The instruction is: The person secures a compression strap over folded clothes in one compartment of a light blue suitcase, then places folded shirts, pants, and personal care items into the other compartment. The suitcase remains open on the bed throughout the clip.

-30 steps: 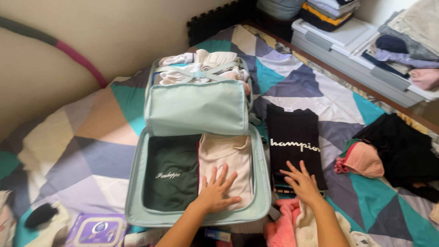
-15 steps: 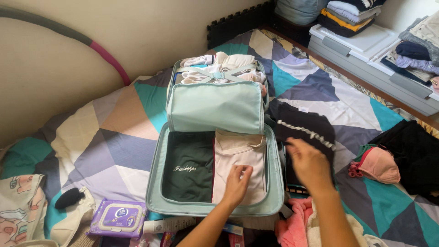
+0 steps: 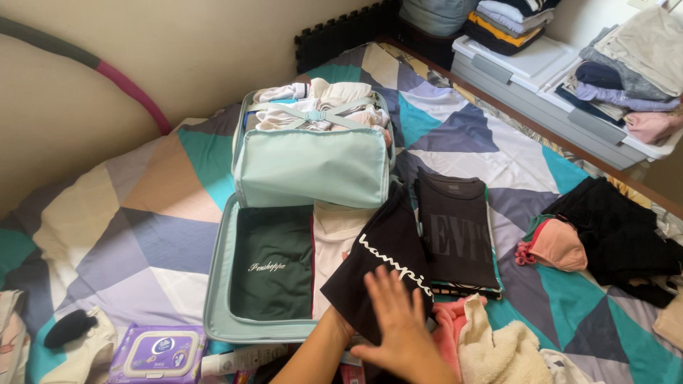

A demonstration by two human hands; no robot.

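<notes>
Your right hand [image 3: 398, 331] lies flat with fingers spread, gripping nothing, on one black folded shirt [image 3: 380, 274] that hangs tilted over the right edge of the mint suitcase [image 3: 217, 284] at lower centre; your left hand is hidden beneath that shirt, so you cannot tell its grip. The suitcase's near half holds two folded pieces, a dark green top [image 3: 270, 264] and a pale pink one [image 3: 334, 235]; its far half, at upper centre, is strapped over white clothes [image 3: 316, 107]. Right of it on the bed [image 3: 142, 213] lies one dark grey shirt [image 3: 455, 231]
</notes>
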